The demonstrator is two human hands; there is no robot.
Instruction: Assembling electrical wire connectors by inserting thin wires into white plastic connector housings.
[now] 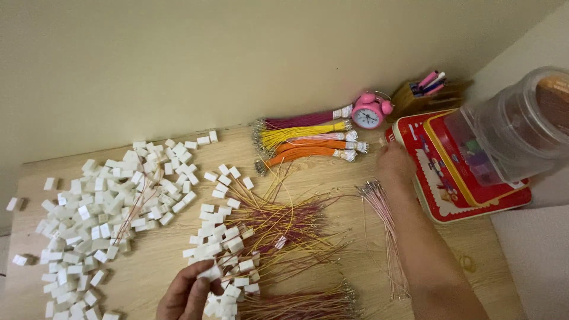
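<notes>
My left hand (185,295) is at the bottom edge, fingers pinched on a small white plastic connector block (211,272) at the edge of a pile of wired connectors (261,237) with red and yellow leads. My right hand (393,166) reaches far across the table, next to the tips of the bundled wires (308,139) in maroon, yellow, pink and orange. Whether it holds anything cannot be told. A loose fan of pink wires (385,225) lies under my right forearm.
A big heap of loose white connector blocks (112,207) covers the left of the wooden table (160,261). At the back right stand a pink alarm clock (368,111), a pen holder (428,90), a red tin (450,178) and a clear plastic jar (515,127).
</notes>
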